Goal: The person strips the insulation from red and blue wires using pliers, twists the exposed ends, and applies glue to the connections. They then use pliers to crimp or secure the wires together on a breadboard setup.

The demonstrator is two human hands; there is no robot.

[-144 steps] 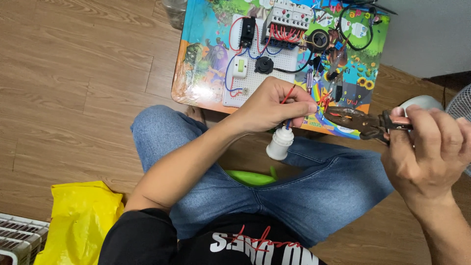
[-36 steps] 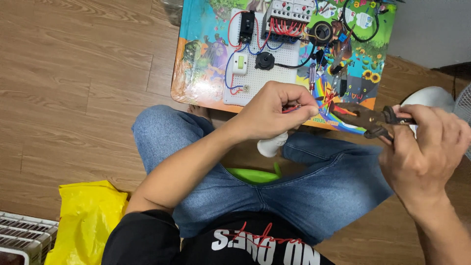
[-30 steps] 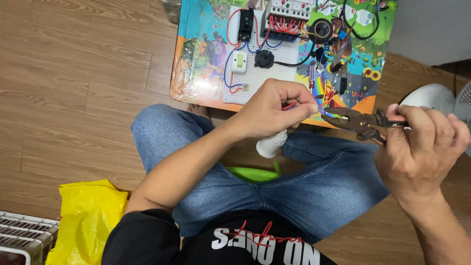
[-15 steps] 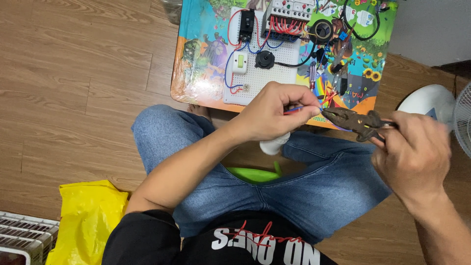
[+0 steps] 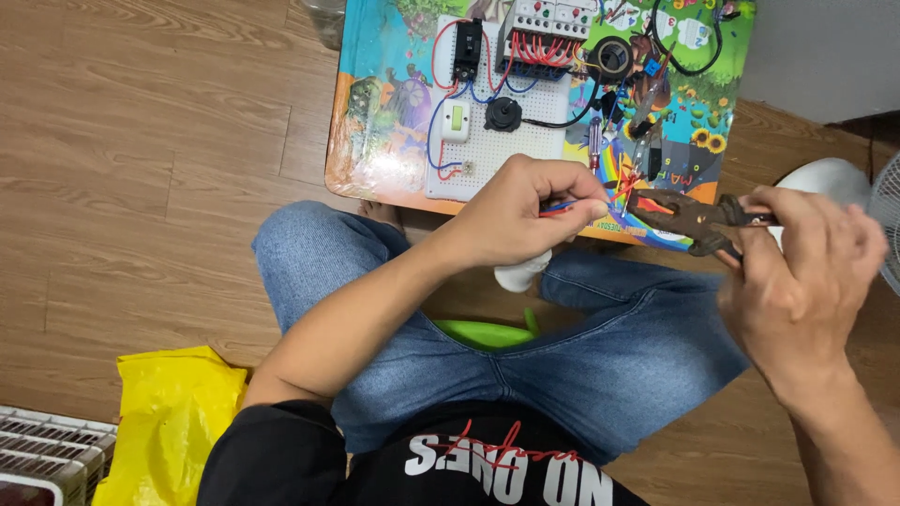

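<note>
Above the lap, the left hand (image 5: pixel 525 220) pinches thin red and blue insulated wires (image 5: pixel 562 206) in closed fingers; limp and light, they seem best gripped near their ends. The right hand (image 5: pixel 806 272) clasps rusty brown metal pliers (image 5: pixel 689 217) at the wire tips.

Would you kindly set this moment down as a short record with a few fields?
Setting: a person sits cross-legged on a wooden floor, seen from above
Left hand: pinches thin red and blue wires between its fingertips
Right hand: grips the handles of dark pliers, whose nose points at the wire ends
Ahead: a colourful board carrying a white perforated panel with switches and wiring
On the lap: a white fitting, a green object
Left of the person: a yellow bag
</note>
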